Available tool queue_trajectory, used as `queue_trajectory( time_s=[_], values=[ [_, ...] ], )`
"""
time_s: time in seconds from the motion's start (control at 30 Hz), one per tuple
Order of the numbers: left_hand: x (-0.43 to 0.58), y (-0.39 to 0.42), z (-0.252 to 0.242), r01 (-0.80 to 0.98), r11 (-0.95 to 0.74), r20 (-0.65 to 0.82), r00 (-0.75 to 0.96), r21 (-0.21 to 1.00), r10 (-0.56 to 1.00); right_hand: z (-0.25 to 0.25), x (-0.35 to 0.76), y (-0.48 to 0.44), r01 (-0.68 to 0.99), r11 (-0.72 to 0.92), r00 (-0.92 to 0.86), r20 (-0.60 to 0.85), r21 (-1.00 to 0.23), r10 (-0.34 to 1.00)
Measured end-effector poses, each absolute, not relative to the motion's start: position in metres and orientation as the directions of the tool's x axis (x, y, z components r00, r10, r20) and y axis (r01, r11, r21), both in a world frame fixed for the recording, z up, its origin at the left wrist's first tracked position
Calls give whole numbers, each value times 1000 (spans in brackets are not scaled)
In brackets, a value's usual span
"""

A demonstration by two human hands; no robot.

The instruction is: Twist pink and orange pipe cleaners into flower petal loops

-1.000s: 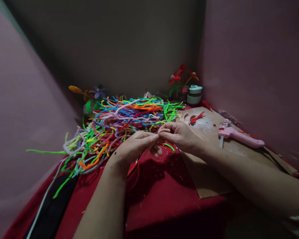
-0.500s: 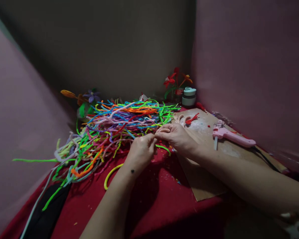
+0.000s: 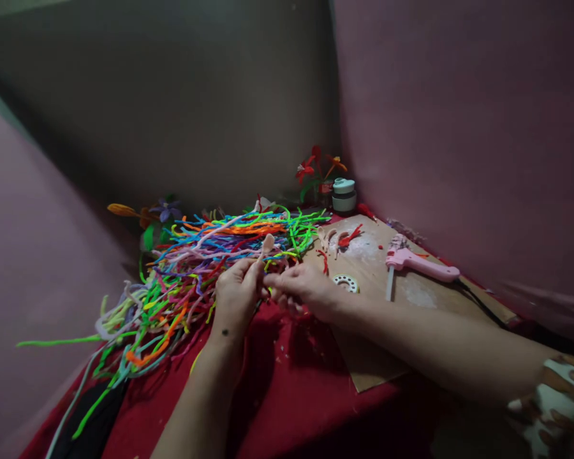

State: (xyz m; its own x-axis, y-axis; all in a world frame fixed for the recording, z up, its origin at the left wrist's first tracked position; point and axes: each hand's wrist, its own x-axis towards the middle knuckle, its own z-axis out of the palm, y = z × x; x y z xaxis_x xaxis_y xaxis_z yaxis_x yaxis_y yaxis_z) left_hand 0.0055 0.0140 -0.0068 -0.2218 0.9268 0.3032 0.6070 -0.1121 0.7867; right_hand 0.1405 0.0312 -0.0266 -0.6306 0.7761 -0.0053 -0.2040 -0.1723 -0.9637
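Observation:
My left hand and my right hand meet fingertip to fingertip above the red cloth. The left hand's fingers are pinched on a thin pale-pink pipe cleaner piece whose looped end sticks up above the knuckles. Closed fingers of the right hand touch the lower end of the same piece. Just behind and left of both hands lies a big heap of many-coloured pipe cleaners.
A brown cardboard sheet on the right carries a pink glue gun, a small white ring and red scraps. Pipe-cleaner flowers and a small round pot stand in the back corner. Pink walls close in on both sides.
The view swung right, so everything sits further left. My hands drew nearer to me, and the pink looped end now stands above the left hand. A white ring shows on the cardboard.

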Motion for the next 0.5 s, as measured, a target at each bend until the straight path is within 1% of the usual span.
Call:
queue_trajectory(
  time_s=[0.03, 0.07, 0.13, 0.2, 0.27, 0.33, 0.37, 0.43, 0.5],
  values=[
    [8, 19, -4, 520, -78, 202, -185, 851, 962, -25, 141, 26, -142, -105, -713, 28, -984, 700],
    [12, 25, -2, 475, -38, 111, -127, 879, 986, -24, 142, 21, -75, -54, -804, 28, -996, 594],
    [26, 39, 0, 474, 1, -5, 6, 880, 1000, -22, 146, 14, 43, 9, -943, -37, -999, 329],
    [44, 56, -2, 531, -8, -38, 76, 848, 996, -20, 149, 13, 139, 54, -987, -133, -989, 95],
    [62, 74, -7, 575, -25, -43, 105, 818, 994, -22, 151, 15, 181, 97, -980, -188, -979, -72],
    [77, 94, -12, 625, -49, -38, 126, 779, 991, -27, 150, 19, 187, 129, -962, -208, -974, -177],
    [83, 103, -15, 652, -64, -32, 134, 756, 990, -32, 148, 20, 202, 146, -951, -230, -968, -209],
    [92, 120, -21, 710, -97, -7, 142, 698, 990, -44, 142, 20, 237, 161, -940, -268, -958, -211],
    [97, 133, -25, 765, -131, 34, 141, 630, 989, -57, 136, 18, 226, 127, -942, -250, -966, -224]
  ],
)
